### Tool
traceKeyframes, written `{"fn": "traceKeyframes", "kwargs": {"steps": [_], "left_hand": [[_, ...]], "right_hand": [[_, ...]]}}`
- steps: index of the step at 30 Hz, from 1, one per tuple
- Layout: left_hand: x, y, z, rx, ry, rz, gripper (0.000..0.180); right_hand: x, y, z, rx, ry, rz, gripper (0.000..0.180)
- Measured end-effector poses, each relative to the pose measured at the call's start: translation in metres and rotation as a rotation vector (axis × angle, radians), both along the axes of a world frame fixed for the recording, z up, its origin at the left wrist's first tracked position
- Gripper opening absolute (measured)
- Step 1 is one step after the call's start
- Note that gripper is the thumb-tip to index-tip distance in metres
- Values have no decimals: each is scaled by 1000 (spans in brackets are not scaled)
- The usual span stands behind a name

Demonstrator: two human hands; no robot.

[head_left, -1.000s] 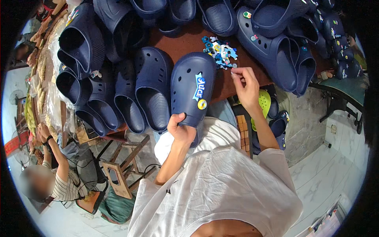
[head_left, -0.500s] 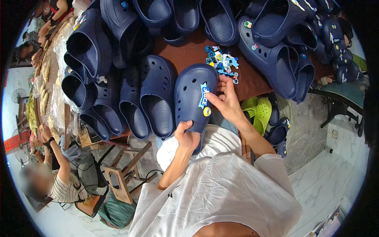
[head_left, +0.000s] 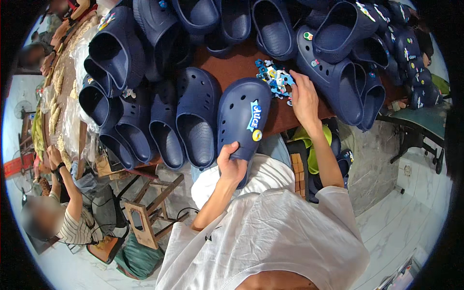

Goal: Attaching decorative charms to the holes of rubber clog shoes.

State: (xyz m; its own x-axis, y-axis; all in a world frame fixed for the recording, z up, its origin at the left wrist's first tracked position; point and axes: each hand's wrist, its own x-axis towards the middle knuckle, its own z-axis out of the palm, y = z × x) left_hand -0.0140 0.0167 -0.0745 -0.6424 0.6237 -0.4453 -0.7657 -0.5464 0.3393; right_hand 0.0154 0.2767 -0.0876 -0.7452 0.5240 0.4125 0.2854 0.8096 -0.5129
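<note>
My left hand (head_left: 232, 166) grips a navy clog (head_left: 240, 113) by its heel opening, with the thumb on top. The toe points away from me. Two charms sit along the right side of its upper: a blue ribbon-shaped one (head_left: 254, 116) with white lettering, and a round yellow-and-white one (head_left: 257, 136) just below. Beyond the clog, my right hand (head_left: 305, 101) reaches to a small pile of blue, white and yellow shoe charms (head_left: 271, 77) on the brown table. Its fingers are stretched out at the pile's right edge, and no charm shows in them.
Several navy clogs (head_left: 197, 121) stand to the left and back of the brown table (head_left: 232, 66); more clogs (head_left: 333, 72), some with charms, are heaped at the right. Lime-green clogs (head_left: 316, 155) lie below the table's right edge. At far left, another person (head_left: 79, 222) works with raised hands.
My right hand has left the ribbon charm on the clog and moved up and right to the charm pile. My left hand keeps its hold on the clog.
</note>
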Motion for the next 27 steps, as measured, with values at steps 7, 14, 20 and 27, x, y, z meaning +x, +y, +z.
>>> {"fn": "traceKeyframes", "kwargs": {"steps": [7,14,20,27], "left_hand": [[3,8,8,-106,-12,-30,39],[0,-11,-1,-94,-59,43,56],[-4,-19,-2,-125,-109,74,70],[-3,-17,5,-79,-97,73,70]], "right_hand": [[-7,2,-8,87,-76,-19,30],[10,-1,-6,72,-32,-108,24],[17,-14,2,75,67,-127,26],[20,-26,-6,5,-13,-31,27]]}}
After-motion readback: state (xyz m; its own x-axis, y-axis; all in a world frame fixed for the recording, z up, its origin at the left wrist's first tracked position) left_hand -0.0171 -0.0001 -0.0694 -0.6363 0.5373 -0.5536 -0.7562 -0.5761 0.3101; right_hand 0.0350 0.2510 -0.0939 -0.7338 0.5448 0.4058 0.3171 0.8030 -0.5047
